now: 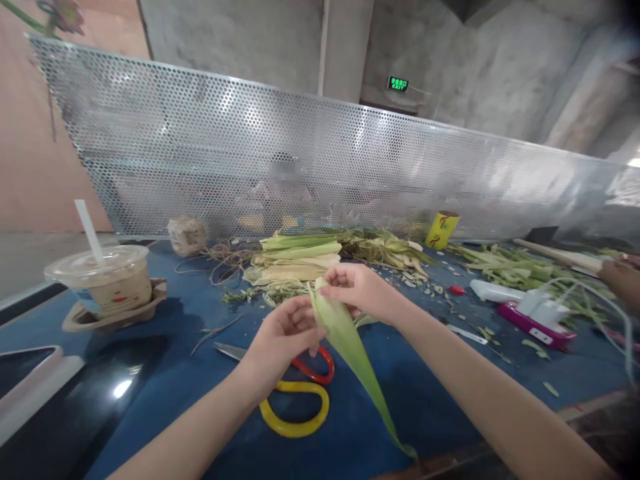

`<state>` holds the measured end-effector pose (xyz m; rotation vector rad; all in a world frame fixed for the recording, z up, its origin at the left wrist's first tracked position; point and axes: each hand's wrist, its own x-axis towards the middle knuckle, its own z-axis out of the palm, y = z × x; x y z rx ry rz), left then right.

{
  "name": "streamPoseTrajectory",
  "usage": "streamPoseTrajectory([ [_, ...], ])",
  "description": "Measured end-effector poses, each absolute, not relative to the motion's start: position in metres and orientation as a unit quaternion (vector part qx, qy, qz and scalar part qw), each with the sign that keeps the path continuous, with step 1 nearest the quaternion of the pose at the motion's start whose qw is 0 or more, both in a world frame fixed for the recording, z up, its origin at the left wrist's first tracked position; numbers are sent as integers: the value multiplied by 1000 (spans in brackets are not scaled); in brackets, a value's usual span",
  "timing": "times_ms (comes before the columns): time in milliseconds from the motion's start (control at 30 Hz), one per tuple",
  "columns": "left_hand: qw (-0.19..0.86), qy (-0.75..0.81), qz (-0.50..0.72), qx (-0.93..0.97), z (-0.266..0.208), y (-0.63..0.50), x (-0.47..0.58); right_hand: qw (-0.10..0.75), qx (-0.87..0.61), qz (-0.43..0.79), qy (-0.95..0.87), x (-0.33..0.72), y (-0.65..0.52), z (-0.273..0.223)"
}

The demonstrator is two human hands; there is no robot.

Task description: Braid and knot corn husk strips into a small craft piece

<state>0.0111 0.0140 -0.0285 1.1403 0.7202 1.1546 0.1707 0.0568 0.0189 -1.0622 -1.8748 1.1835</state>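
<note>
A long green corn husk [353,350] hangs between my hands, its wide end up and its narrow tip slanting down to the lower right. My left hand [285,330] is closed on the husk's left edge. At the top end, my right hand [363,290] pinches the husk between thumb and fingers. Under my left hand lie scissors [295,427] with one yellow and one red handle, the blades pointing left. Just beyond my hands is a pile of pale and green corn husks [300,257].
A lidded drink cup [110,283] with a straw stands left in a cardboard holder [157,300]. Twine [230,257], a yellow can [442,230] and a purple power strip [537,327] lie about. A metal mesh panel [200,133] rises behind. Another person's hand [623,280] is far right.
</note>
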Motion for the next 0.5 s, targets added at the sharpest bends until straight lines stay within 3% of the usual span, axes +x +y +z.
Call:
streamPoseTrajectory([
  [67, 610, 323, 491, 531, -30, 12, 12, 350, -412, 463, -703, 179, 59, 19],
  [200, 464, 371, 502, 628, -23, 3, 12, 365, -400, 491, -682, 193, 68, 14],
  [367, 617, 218, 290, 698, -6, -21, 16, 339, -360, 566, -660, 202, 72, 4],
  [500, 563, 223, 449, 657, -7, -17, 15, 327, -326, 607, -647, 204, 65, 3],
])
